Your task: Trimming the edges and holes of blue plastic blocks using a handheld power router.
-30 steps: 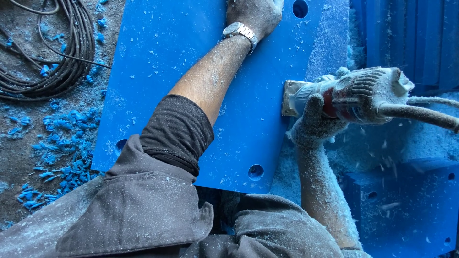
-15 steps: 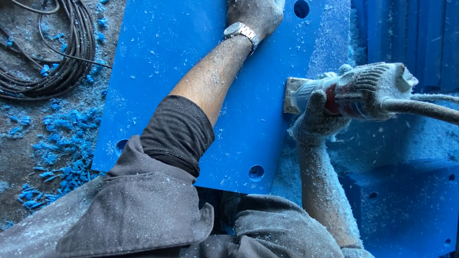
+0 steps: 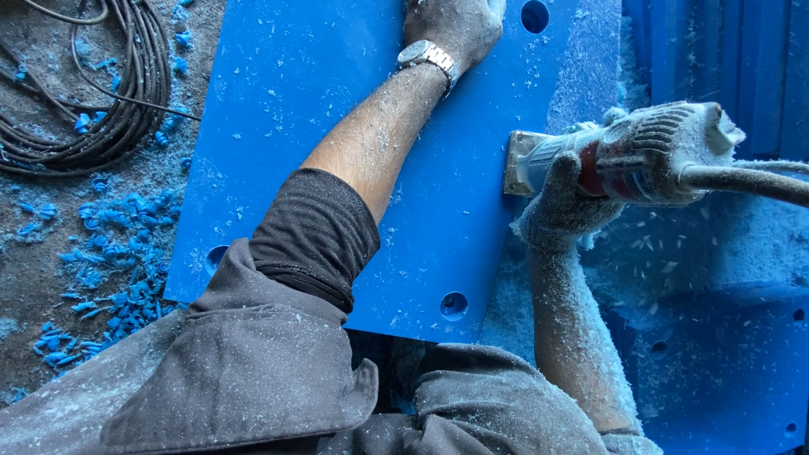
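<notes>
Right hand (image 3: 563, 206) gripping dusty power trimmer (image 3: 628, 156) at blue panel (image 3: 278, 109) edge | left hand (image 3: 451, 25) pressed on panel, grip unclear | blue shavings (image 3: 109, 253) alongside

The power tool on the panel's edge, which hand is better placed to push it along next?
Right. The right hand already grips the power tool, while the left hand presses on the blue panel.
</notes>
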